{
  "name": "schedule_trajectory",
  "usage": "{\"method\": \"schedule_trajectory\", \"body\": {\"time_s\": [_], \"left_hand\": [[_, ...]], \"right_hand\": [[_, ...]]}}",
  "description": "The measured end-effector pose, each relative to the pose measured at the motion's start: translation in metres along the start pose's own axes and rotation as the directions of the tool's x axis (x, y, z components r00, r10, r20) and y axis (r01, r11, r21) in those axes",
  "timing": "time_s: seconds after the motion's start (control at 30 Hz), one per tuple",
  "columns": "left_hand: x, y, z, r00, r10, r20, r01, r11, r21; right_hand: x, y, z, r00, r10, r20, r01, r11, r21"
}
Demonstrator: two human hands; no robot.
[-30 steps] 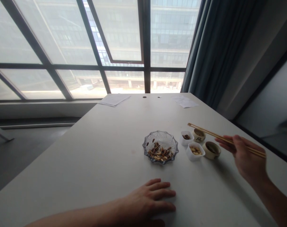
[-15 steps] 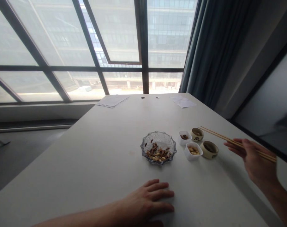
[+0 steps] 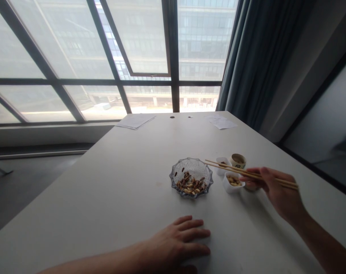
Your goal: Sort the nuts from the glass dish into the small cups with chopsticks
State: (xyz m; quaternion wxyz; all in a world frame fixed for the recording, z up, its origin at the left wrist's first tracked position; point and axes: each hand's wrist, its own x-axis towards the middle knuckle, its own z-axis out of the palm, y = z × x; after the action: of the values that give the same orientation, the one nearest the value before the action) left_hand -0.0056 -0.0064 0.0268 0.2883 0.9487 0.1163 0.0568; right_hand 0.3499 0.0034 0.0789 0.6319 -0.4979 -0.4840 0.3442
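Note:
My right hand holds a pair of wooden chopsticks, their tips pointing left, near the right rim of a clear glass bowl. Brown and pale nut-like pieces lie inside the bowl. Under the chopsticks stand a small white cup with dark bits and another white cup with pale nuts. A cream cup with a dark mark sits behind; a second cream cup is mostly hidden by my right hand. My left hand rests on the table in front of the bowl, fingers spread, holding nothing.
Paper sheets lie at the far left and far right of the white table. Two small dark spots sit at its back edge. Beyond are windows and a dark curtain.
My right hand has moved left with the chopsticks, bringing their tips over the small cups towards the glass bowl. My left hand has stayed in place.

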Motion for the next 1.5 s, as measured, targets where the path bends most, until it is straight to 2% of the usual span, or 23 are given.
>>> {"method": "schedule_trajectory", "body": {"time_s": [0.1,0.2,0.37,0.47,0.67,1.1,1.37,1.5], "left_hand": [[0.000,-0.001,0.001,1.000,0.006,0.006,-0.006,1.000,0.000],[0.001,-0.001,0.000,1.000,0.016,0.001,-0.016,1.000,0.010],[0.001,0.000,-0.001,1.000,0.011,0.014,-0.011,0.999,0.033],[0.001,0.000,0.000,1.000,0.018,0.010,-0.019,0.999,0.034],[0.001,-0.002,0.002,1.000,0.021,0.000,-0.021,0.999,0.049],[0.001,-0.001,0.000,1.000,0.021,0.010,-0.021,0.999,0.035],[0.001,-0.001,-0.001,1.000,0.025,0.008,-0.025,1.000,0.016],[0.002,0.001,-0.003,0.999,0.032,-0.002,-0.032,0.999,0.036]], "right_hand": [[-0.007,0.000,0.030,0.986,0.017,0.163,-0.019,1.000,0.010],[-0.011,0.006,0.057,0.965,0.028,0.261,-0.043,0.998,0.054],[-0.013,0.019,0.081,0.925,0.081,0.372,-0.115,0.991,0.072],[-0.013,0.023,0.082,0.913,0.094,0.396,-0.117,0.993,0.033],[-0.012,0.024,0.078,0.925,0.088,0.369,-0.093,0.996,-0.006],[-0.002,0.021,0.090,0.901,0.137,0.411,-0.128,0.991,-0.049],[-0.004,0.027,0.094,0.944,0.158,0.290,-0.177,0.983,0.039],[-0.005,0.028,0.090,0.958,0.148,0.246,-0.170,0.983,0.070]]}}
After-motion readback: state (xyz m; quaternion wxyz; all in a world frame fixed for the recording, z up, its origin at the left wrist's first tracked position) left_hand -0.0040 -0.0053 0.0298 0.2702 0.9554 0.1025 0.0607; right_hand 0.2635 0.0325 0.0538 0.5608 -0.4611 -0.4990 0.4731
